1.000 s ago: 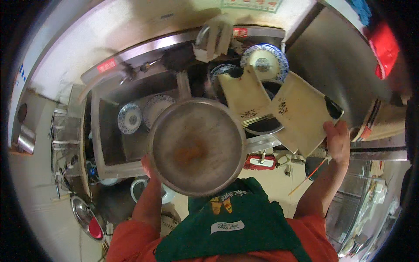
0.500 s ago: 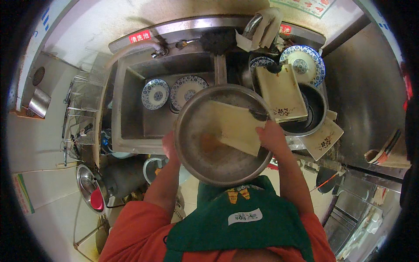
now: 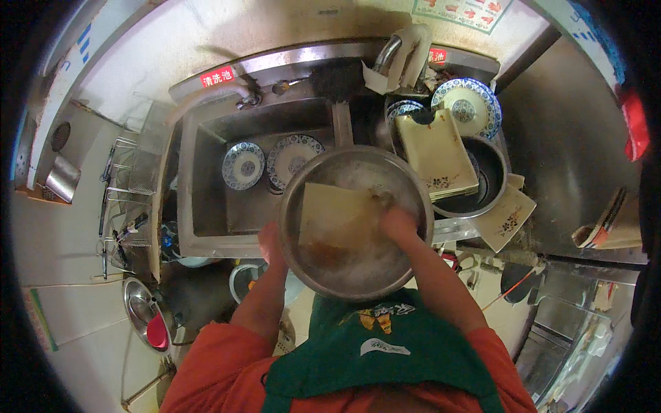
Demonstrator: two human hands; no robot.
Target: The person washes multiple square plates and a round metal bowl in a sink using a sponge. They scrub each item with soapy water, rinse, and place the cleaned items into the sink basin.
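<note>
A wide round metal basin (image 3: 330, 274) with cloudy water is in front of me, overlapping the sink's front edge. My left hand (image 3: 270, 242) holds it at the left side, fingers partly hidden by the basin. Inside, a cream rectangular plate (image 3: 334, 210) lies tilted with its lower part in brownish water. My right hand (image 3: 397, 224) reaches over the basin's right side and is closed at the plate's right end, somewhat blurred. At my right, more cream rectangular plates (image 3: 438, 153) are stacked on a dark round pot (image 3: 497, 180).
Two blue-and-white plates (image 3: 243, 166) lie in the left bay of the sink (image 3: 187, 199), below a faucet (image 3: 248, 101). A larger patterned plate (image 3: 468, 109) leans behind the stack. Another cream plate (image 3: 506, 219) lies by the pot. Wire baskets (image 3: 134, 186) hang at the left.
My right hand has moved from the basin's right rim inward and left, shifting the cream plate left in the water. My left hand stays at the basin's left side.
</note>
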